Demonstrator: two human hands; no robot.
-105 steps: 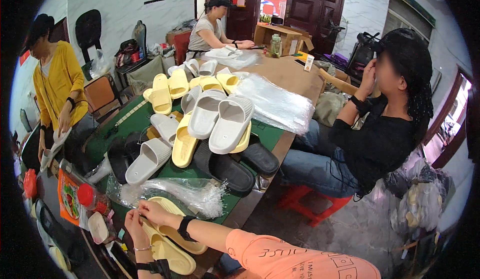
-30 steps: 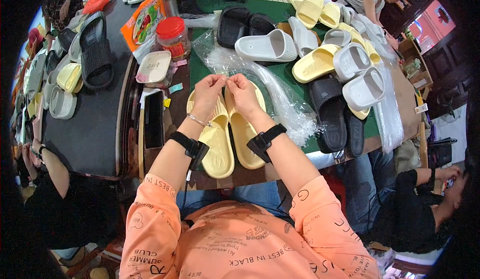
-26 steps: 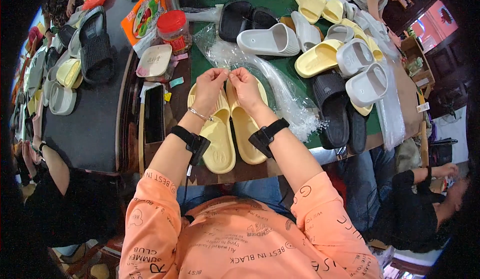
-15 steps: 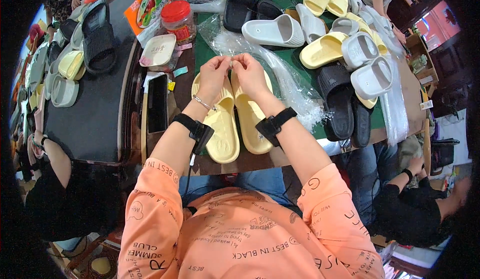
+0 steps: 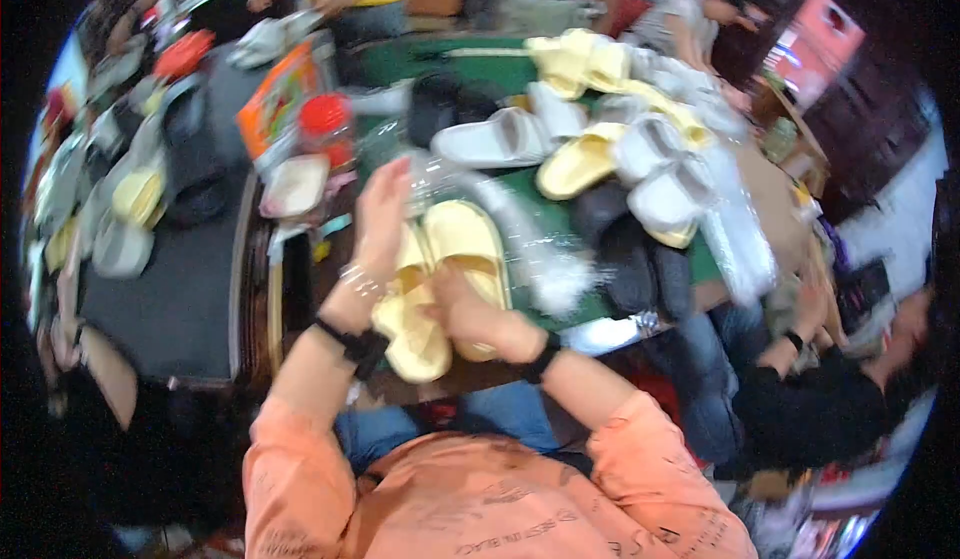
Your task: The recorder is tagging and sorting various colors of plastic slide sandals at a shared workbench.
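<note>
A pair of pale yellow slide slippers lies side by side at the table's near edge, the left slipper [image 5: 418,351] and the right slipper [image 5: 468,227] pointing away from me. My left hand [image 5: 382,224] is beside the outer edge of the left slipper, its fingers stretched out and pointing away. Across the pair reaches my right hand [image 5: 470,311], over the right slipper's footbed, with its fingertips near the gap between the two. Motion blurs those fingers, so their grip is unclear.
Clear plastic bags [image 5: 515,224] lie right of the pair. Beyond are grey slippers [image 5: 490,139], yellow slippers [image 5: 578,162] and black slippers [image 5: 630,259]. A red-lidded jar [image 5: 326,124] and a white tub [image 5: 295,187] stand at the left. Other people work around.
Both hands were pinched together above the slippers' far ends; now they are apart. My left hand has straightened beside the left slipper, and my right has come nearer, over the pair. The view has shifted.
</note>
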